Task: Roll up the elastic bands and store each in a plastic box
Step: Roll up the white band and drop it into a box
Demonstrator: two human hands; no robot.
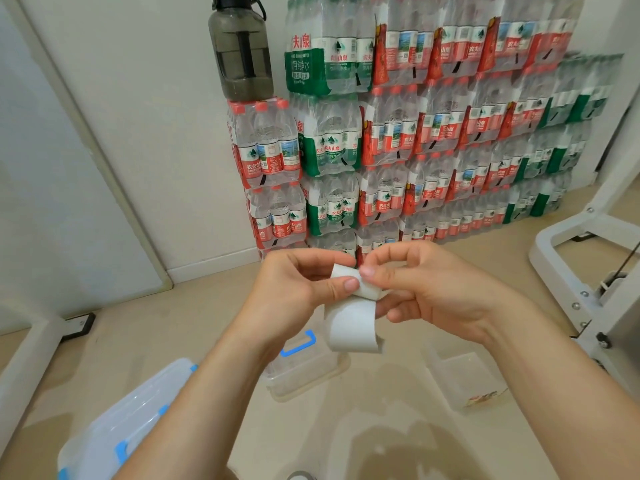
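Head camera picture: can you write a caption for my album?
Left hand and right hand pinch a partly rolled white elastic band above clear plastic boxes.

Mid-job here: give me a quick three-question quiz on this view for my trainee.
1. True or false: the white band is fully rolled up.
2. Which holds it? A: left hand only. B: right hand only. C: both.
3. Fill in: the clasp on the plastic box below the hands is ____.
Key: 1 false, a loose end hangs down; 2 C; 3 blue.
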